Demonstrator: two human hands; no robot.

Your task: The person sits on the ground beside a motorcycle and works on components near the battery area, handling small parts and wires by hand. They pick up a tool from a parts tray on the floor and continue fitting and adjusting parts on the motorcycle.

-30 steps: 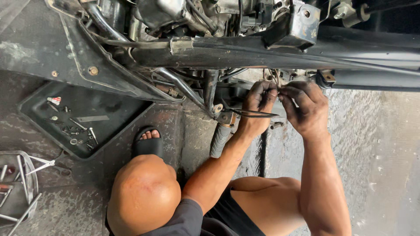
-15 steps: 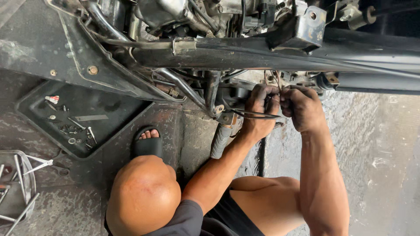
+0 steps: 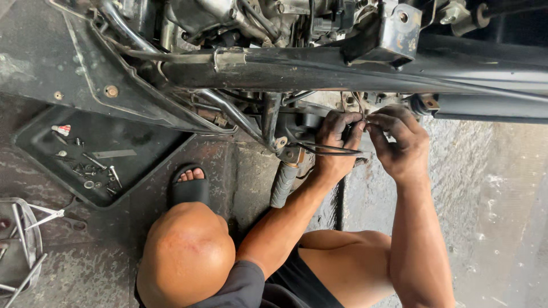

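Note:
My left hand [image 3: 337, 149] and my right hand [image 3: 401, 145] are raised side by side under the black frame tube [image 3: 319, 71] of a motorcycle. The left hand is closed on a thin black cable [image 3: 328, 150] that loops across its palm. Fingertips of the right hand pinch a thin wire [image 3: 361, 107] that runs up to the underside of the machine. Both hands' fingertips almost touch there. What the wire ends in is hidden behind the fingers.
A grey rubber footpeg [image 3: 283, 185] hangs just left of my left wrist. A black tray [image 3: 142, 171] with small screws and parts lies on the concrete floor at left. A metal bowl of tools [image 3: 20, 251] sits at the far left. My knee [image 3: 185, 256] and sandalled foot [image 3: 188, 185] are below.
Both hands stay at the same spot under the frame. The right hand's fingers have shifted closer to the left hand's fingertips on the wire.

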